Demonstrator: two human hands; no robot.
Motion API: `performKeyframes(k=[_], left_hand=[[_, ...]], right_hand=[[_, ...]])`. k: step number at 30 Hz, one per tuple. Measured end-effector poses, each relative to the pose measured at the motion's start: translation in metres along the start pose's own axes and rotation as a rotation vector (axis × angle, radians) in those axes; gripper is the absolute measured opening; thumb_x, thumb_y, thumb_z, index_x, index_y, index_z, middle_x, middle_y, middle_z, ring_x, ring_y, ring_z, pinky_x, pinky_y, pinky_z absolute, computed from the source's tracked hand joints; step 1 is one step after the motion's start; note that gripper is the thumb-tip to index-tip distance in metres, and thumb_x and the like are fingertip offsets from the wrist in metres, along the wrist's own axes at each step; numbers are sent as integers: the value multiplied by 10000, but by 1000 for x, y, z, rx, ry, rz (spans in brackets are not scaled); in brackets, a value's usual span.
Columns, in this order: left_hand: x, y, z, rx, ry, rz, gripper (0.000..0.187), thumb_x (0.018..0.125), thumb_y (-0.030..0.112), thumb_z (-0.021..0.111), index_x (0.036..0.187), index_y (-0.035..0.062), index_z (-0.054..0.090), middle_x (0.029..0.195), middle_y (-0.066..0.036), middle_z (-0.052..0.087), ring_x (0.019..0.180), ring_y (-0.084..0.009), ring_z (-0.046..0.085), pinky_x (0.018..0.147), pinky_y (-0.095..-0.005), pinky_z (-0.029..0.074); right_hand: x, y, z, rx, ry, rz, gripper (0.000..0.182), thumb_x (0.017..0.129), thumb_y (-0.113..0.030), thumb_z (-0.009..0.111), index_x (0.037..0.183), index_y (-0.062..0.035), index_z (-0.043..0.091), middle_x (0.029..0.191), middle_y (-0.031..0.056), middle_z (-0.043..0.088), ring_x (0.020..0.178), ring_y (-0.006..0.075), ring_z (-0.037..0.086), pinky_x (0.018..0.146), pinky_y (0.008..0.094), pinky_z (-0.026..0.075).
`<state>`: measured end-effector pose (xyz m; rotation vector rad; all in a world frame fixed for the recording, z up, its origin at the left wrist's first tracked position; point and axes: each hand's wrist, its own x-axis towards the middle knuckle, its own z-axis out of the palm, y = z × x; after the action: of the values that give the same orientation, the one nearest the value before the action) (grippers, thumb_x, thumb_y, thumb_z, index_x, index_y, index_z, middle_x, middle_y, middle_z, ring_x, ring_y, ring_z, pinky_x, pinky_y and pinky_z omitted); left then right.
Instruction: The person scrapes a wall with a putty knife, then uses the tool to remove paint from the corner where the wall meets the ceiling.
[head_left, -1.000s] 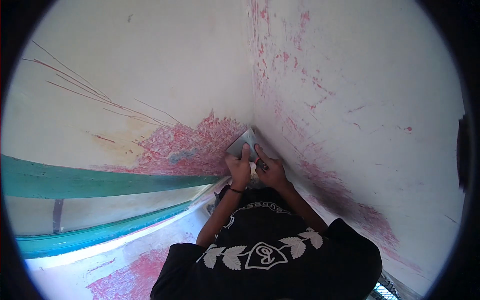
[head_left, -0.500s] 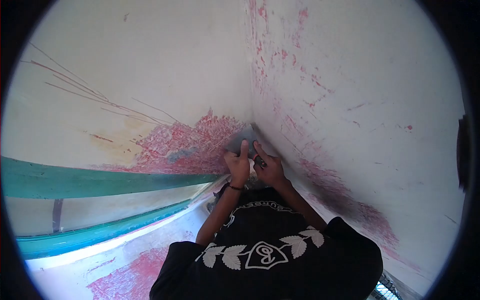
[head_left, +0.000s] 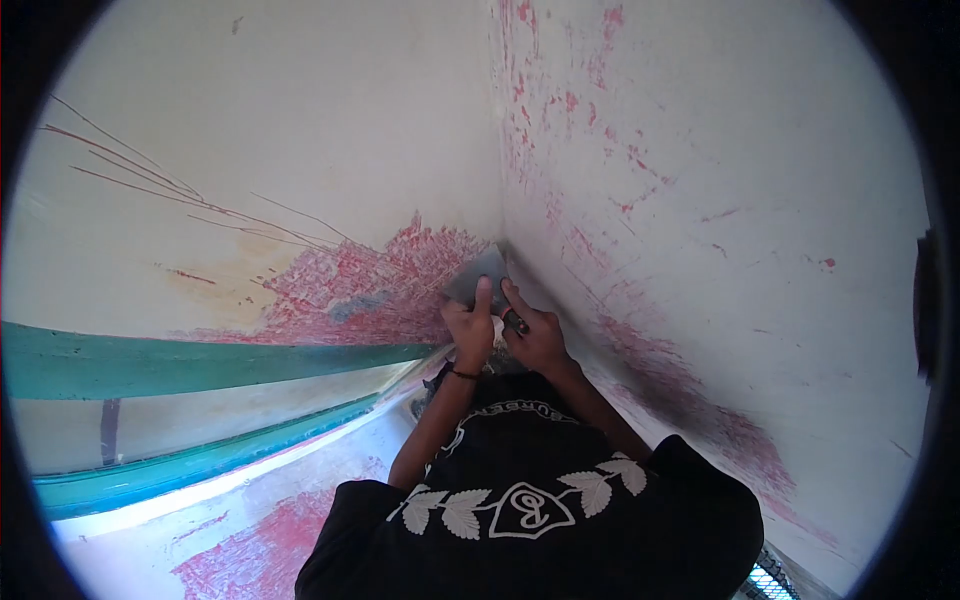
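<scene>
Both of my hands hold one flat grey scraper [head_left: 480, 273] against the wall, its blade close to the inner corner. My left hand [head_left: 472, 328] grips it from the left, the thumb stretched along the blade. On the other side my right hand [head_left: 536, 338] is wrapped round its dark and red handle [head_left: 515, 321], one finger extended onto the blade. Left of the blade, the wall shows a rough patch of red and pink paint [head_left: 350, 290]. The lower part of the tool is hidden by my fingers.
A green ledge [head_left: 200, 368] runs below the left wall, with a teal strip [head_left: 220, 450] beneath it. The right wall [head_left: 720, 250] has scattered red marks and a dark, red-streaked band low down. Metal mesh [head_left: 770, 578] shows at the lower right.
The scraper and both my hands have shifted slightly left and up. The view has moved a little with them.
</scene>
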<state>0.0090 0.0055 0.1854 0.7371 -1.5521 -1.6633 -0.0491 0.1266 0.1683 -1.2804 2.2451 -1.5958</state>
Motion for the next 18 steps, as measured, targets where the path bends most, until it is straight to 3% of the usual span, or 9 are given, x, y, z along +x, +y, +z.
performKeyframes(k=[4,7,10,13,18], left_hand=[[-8,-10,2,-34,35,6,242,948,175,675,924,-65,663,866,-21,670,745,-98,580,678,-286,488],[-9,-7,-3,7,9,-10,242,947,175,677,912,-64,662,866,-26,667,747,-102,581,676,-289,487],[-16,-7,-1,16,29,-10,244,946,174,679,891,-63,661,857,-29,665,741,-104,580,661,-291,484],[3,8,2,44,11,31,236,946,165,676,902,-66,658,868,-36,667,755,-106,585,672,-291,485],[7,17,0,14,6,18,245,954,172,660,910,-68,648,889,-46,674,770,-115,596,691,-292,489]], right_hand=[[-9,4,4,18,-33,56,744,764,-14,614,1478,-125,436,864,128,720,700,312,697,664,395,566],[-12,-2,2,4,-30,55,751,760,-22,623,1479,-135,438,869,118,717,663,292,685,653,382,567],[-10,8,2,-17,-49,61,745,753,-25,633,1469,-120,450,892,124,717,652,288,681,647,376,566],[8,2,2,-16,78,-138,681,751,8,637,1417,-24,496,922,217,703,664,298,688,627,362,542],[11,8,5,-2,53,-110,677,752,27,629,1414,-2,489,961,237,699,695,306,700,647,356,549]])
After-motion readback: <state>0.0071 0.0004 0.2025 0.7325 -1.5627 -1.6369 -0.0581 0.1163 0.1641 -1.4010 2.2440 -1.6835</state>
